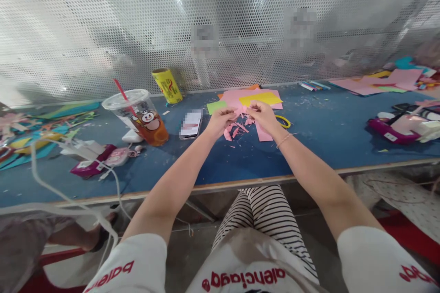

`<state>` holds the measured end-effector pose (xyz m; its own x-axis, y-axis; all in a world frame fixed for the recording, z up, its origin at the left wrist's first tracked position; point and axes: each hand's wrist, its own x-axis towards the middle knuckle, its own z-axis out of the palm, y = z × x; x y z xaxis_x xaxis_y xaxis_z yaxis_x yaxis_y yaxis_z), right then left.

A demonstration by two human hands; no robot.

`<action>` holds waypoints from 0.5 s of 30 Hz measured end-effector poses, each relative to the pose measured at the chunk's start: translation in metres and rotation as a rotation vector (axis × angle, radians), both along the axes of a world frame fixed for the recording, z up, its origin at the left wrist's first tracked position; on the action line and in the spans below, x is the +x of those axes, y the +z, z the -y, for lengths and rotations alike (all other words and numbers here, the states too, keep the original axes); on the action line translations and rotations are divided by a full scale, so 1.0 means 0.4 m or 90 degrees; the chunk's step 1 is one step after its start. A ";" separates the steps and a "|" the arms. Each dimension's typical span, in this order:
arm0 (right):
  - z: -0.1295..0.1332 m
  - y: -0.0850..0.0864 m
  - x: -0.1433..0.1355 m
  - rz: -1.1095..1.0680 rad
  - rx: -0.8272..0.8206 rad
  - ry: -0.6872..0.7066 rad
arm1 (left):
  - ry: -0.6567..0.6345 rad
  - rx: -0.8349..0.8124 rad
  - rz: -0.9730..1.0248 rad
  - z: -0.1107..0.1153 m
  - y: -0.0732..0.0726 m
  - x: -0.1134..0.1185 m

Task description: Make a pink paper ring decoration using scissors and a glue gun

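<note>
Over the blue table, my left hand (222, 121) and my right hand (263, 115) are close together, fingers pinched on a small piece of pink paper (240, 110) between them. Pink paper scraps (237, 130) lie just below the hands. Behind them are a pink sheet (232, 96), a yellow sheet (263, 99) on top of it and a green piece (216, 107) at its left. A pink strip (264, 132) rests under my right hand. Beside that hand shows the yellow handle of a tool (284, 122), the rest hidden.
A phone (191, 124), a plastic cup with a red straw (140, 119) and a yellow can (167, 86) stand or lie left on the table (240, 165). Purple power strips (392, 132) with cables, pens (313, 86) and more paper lie farther out. A perforated metal panel stands behind.
</note>
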<state>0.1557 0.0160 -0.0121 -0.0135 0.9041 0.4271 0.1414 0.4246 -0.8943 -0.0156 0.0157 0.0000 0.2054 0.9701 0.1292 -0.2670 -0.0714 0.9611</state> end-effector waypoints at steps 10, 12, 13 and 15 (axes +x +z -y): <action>-0.010 0.000 0.003 -0.049 -0.010 -0.020 | -0.006 -0.010 0.017 -0.004 0.002 -0.004; -0.007 0.003 0.002 -0.062 -0.014 -0.009 | -0.011 -0.012 0.023 -0.005 0.001 -0.006; -0.006 0.004 0.002 -0.068 -0.015 -0.003 | -0.014 -0.011 0.025 -0.005 0.001 -0.007; -0.002 0.006 0.002 -0.071 -0.015 -0.001 | -0.019 -0.003 0.023 -0.006 -0.002 -0.007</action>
<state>0.1566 0.0168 -0.0097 0.0346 0.9138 0.4047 0.0411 0.4033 -0.9141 -0.0184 0.0182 -0.0008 0.2295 0.9643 0.1324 -0.3036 -0.0584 0.9510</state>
